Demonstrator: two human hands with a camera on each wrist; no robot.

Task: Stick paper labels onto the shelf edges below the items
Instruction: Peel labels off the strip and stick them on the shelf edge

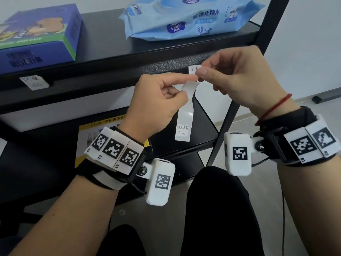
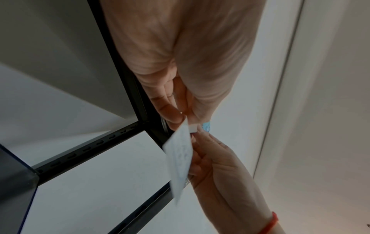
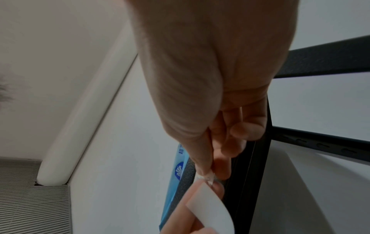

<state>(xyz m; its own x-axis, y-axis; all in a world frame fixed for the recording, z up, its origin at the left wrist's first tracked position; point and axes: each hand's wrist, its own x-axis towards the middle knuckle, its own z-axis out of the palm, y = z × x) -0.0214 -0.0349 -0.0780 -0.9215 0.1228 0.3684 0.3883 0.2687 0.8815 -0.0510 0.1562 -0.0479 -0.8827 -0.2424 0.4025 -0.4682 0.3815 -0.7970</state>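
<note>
A long white backing strip (image 1: pixel 185 111) hangs from my left hand (image 1: pixel 184 87), which pinches it near its top; one handwritten label remains at its lower end. My right hand (image 1: pixel 200 73) pinches a small handwritten label (image 1: pixel 192 69) at the strip's top end, in front of the black shelf edge (image 1: pixel 156 66) below the blue wipes pack (image 1: pixel 184 17). Whether this label touches the edge I cannot tell. The left wrist view shows the strip (image 2: pixel 179 158) between both hands. The right wrist view shows thumb and finger closed on the label (image 3: pixel 206 177) above the curled strip (image 3: pixel 210 204).
A blue box (image 1: pixel 36 37) stands at the shelf's left, with a paper label (image 1: pixel 34 83) stuck on the edge below it. A yellow box (image 1: pixel 88 132) lies on the lower shelf. The black upright post (image 1: pixel 265 28) rises at the right. My knees are below.
</note>
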